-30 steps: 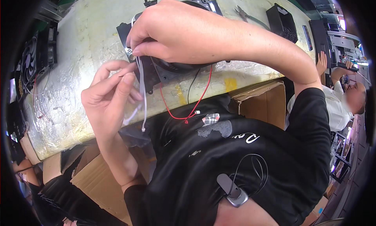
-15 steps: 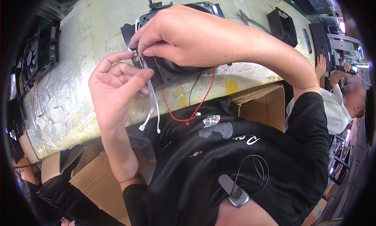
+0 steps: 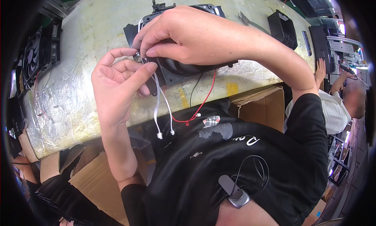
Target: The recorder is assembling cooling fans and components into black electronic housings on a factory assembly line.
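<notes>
A black fan unit lies on the bench, partly hidden under my right arm. At its left corner my right hand reaches over, thumb and forefinger pinching the white cables. My left hand is beside it, thumb against the cables and forefinger reaching to the unit's corner by the right fingertips. What lies right at the fingertips is partly hidden. Both cables hang over the bench edge, ending in small white connectors. A red wire and a thin black wire also trail from the unit.
Pliers and a black bin are on the bench to the right. Another fan unit stands at the left. Open cardboard boxes sit below the front edge. A co-worker in white is at the far right.
The hanging cable ends have swung to the right. The fan unit and both hands have shifted slightly right, the hands still together at its corner.
</notes>
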Tool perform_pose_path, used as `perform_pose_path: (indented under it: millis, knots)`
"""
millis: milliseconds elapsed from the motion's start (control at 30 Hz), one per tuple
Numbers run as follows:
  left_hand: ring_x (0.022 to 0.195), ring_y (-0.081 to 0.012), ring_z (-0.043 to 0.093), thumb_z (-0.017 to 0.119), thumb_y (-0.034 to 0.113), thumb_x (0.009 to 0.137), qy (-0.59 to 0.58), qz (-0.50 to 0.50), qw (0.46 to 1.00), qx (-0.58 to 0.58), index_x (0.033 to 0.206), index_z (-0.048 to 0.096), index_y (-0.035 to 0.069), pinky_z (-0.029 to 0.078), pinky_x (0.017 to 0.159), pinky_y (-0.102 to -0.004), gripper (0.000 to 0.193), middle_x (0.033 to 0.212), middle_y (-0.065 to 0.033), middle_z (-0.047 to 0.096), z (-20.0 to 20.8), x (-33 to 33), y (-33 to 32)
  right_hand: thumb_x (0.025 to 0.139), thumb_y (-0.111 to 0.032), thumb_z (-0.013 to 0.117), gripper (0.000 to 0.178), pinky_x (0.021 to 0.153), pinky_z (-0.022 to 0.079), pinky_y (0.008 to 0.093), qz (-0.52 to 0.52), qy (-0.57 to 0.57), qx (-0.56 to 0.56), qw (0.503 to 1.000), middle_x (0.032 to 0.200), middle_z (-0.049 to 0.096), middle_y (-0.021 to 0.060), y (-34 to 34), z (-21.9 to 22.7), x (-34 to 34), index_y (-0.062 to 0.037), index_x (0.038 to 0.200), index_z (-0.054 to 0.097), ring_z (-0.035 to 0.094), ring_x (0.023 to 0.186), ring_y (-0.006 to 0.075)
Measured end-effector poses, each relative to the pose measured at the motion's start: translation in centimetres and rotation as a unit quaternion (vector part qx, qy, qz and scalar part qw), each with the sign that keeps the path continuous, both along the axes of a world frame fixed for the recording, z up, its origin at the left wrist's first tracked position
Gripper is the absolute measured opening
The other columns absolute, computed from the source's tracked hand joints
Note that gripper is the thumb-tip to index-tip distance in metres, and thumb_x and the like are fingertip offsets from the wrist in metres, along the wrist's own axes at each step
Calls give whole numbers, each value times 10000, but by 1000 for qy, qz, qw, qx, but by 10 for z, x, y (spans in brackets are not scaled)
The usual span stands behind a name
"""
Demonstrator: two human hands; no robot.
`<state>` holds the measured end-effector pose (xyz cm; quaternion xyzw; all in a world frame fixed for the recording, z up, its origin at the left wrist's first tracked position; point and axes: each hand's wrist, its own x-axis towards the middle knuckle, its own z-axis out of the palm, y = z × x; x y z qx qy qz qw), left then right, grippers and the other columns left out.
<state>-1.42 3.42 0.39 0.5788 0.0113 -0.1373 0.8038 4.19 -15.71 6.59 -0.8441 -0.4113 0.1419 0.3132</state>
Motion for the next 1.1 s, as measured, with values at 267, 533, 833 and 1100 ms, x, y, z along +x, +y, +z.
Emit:
perform_pose_path:
  millis: [267,533,833,1100]
  knots:
    - [582,-79,583,761,-67,739,-97,18,990,102,963,639,-78,440,461,-193,255,776,-97,668,-4,-8,-5,734,-95,672,138,728,492,371,51,112,-6,992,933,683,162,-2,11,11,38,773,681,635,789,311]
    - [838,-105,532,754,-68,686,-251,-15,948,196,820,715,-34,426,667,-240,143,818,-50,613,-11,-3,10,842,-126,637,145,713,447,341,64,175,84,979,831,618,116,-12,6,-3,13,885,628,580,766,231]
    - [814,-108,517,714,-79,758,-120,-63,983,121,952,691,-87,407,718,-220,195,902,-56,566,-17,5,9,831,-194,696,185,736,465,318,-45,60,257,963,843,634,94,-34,-1,-20,-43,932,665,601,809,185]
    - [637,-74,479,657,-72,834,-236,32,953,187,994,684,-91,349,574,-190,164,726,-32,561,-22,-10,7,881,-507,568,746,1109,191,514,-463,-285,-201,815,1375,449,217,-189,-103,-61,-6,1398,375,372,1308,381]
